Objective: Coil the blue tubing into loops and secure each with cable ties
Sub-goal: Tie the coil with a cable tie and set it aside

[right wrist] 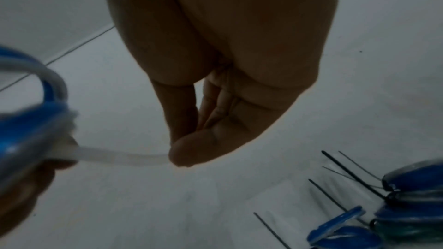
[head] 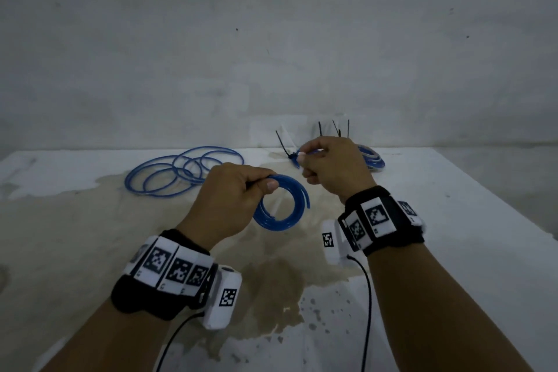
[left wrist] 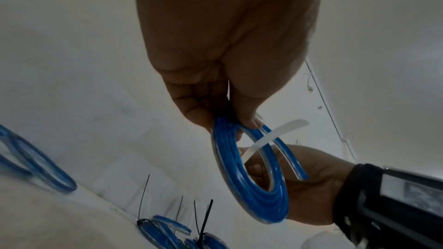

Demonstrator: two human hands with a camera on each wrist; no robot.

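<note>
Now left hand [head: 232,193] gripping blue coil [head: 279,205], right hand [head: 335,169] pinching white cable tie [right wrist: 120,156], no legible writing

1. Head view looks forward and down over both hands and the tabletop [head: 453,251].
2. Each wrist view looks close along its own hand.
3. All three share the held coil [head: 279,205].

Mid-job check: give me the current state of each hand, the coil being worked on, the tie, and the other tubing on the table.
Left hand: grips the held coil at its top.
Held coil: wound, off the table, cut ends free.
Right hand: pinches the white tie.
White tie: crosses the held coil, not cinched.
Loose tubing: uncoiled loops on the table.
Finished coils: bound with black ties, tails sticking up.
</note>
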